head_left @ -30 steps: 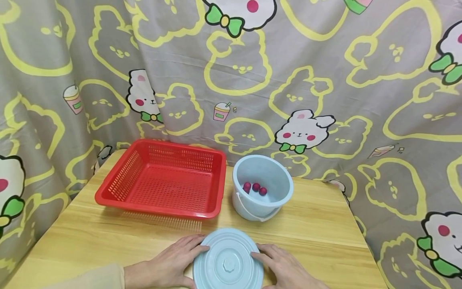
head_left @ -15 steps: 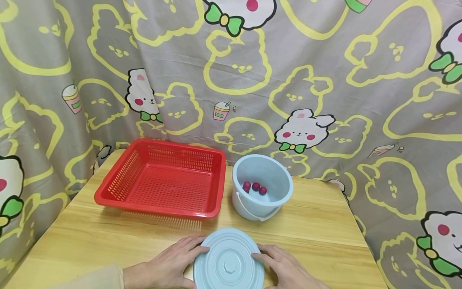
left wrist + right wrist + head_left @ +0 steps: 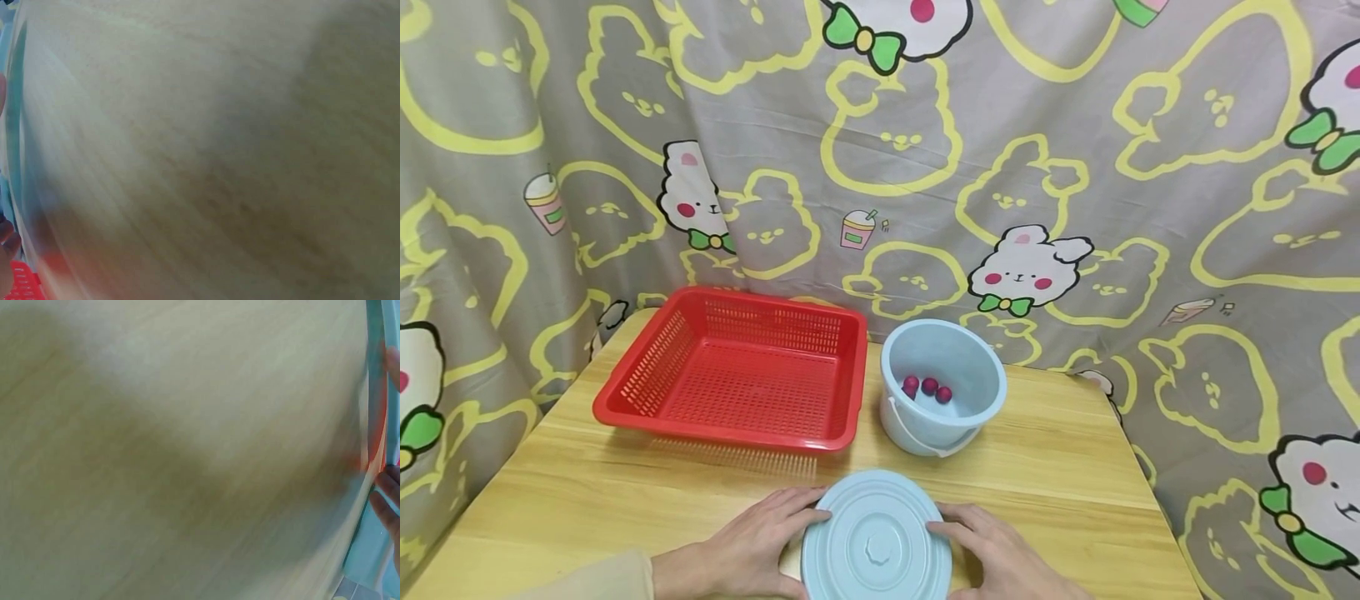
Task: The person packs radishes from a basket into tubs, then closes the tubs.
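Observation:
A round light-blue lid [image 3: 877,512] with a small knob lies at the bottom middle of the head view, its near edge cut off by the frame. On its left side, my left hand [image 3: 752,537] holds the rim, fingers curved along the edge. The right hand [image 3: 1000,554] grips the opposite side in the same way. Slivers of the lid and fingertips show at the left border of the left wrist view and the right border of the right wrist view. Whether the lid touches the table is unclear.
Behind the lid stands a light-blue bucket [image 3: 943,433] with its handle down and several dark red balls [image 3: 929,386] inside. A red slotted basket [image 3: 730,433] is to its left. All are on a wooden table [image 3: 1060,467] with a patterned curtain [image 3: 775,108] behind.
The lid has shifted very slightly right relative to the bucket, with both hands staying at its rim. Bucket and basket have not moved.

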Demonstrator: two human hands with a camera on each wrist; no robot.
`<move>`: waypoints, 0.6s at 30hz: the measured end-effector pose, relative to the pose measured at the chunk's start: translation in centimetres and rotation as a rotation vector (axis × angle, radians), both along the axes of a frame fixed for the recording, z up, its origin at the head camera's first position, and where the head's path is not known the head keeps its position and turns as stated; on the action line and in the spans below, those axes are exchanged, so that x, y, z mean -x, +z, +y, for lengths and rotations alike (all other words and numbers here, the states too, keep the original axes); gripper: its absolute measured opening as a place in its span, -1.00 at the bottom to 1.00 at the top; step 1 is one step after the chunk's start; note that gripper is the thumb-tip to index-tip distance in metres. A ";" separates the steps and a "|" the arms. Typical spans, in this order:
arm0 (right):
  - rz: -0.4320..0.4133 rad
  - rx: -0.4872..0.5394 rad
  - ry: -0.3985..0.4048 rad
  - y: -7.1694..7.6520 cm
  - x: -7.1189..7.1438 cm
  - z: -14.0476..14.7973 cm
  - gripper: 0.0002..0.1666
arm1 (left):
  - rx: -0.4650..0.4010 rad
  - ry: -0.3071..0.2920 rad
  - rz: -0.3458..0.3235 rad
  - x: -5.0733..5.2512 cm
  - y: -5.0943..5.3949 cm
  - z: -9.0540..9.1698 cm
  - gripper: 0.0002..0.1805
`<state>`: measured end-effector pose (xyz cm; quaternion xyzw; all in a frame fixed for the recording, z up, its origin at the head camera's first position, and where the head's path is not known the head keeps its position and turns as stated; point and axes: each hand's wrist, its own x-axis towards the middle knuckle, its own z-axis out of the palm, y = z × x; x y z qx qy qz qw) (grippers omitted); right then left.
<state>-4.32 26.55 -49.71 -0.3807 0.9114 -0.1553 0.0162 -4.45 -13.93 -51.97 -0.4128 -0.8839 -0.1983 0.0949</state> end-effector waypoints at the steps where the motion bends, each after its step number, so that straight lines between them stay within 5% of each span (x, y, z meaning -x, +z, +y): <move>1: 0.008 0.014 0.004 0.0 0.0 0.1 0.01 | -0.008 -0.003 0.013 0.0 0.0 0.0 0.05; 8: 0.118 0.068 0.044 0.7 0.0 0.7 0.04 | -0.051 -0.028 0.117 0.1 0.4 -0.2 0.07; 18: 0.253 0.144 0.081 2.4 -0.5 1.2 0.06 | -0.088 -0.057 0.160 -0.1 2.3 0.0 0.08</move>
